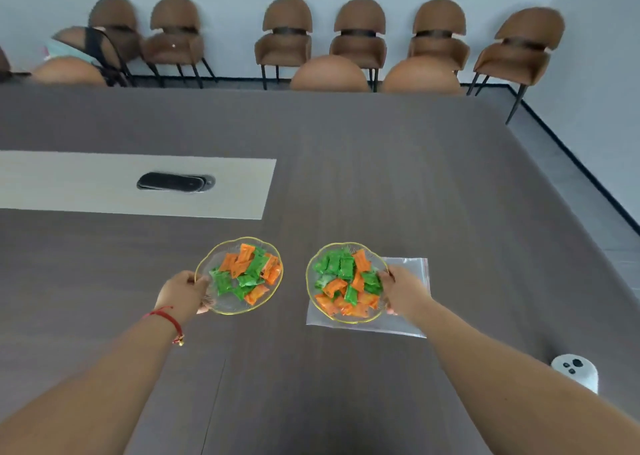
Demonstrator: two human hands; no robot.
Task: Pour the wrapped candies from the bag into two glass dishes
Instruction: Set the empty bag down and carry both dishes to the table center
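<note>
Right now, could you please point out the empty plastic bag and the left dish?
plastic bag [410, 281]: head view, bare right part.
left dish [221, 304]: head view, bare near glass.

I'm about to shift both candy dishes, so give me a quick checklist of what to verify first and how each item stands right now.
1. Left hand grips the rim of the left dish: ok.
2. Right hand grips the rim of the right dish: ok.
3. Candies sit inside both dishes, none spilled on the table: ok.
4. Bag emptied: looks flat and clear, ok.
5. Right dish free of the bag: not ok, it sits on the bag, which may drag along.
6. Dishes lifted or resting on the table: cannot tell.
</note>
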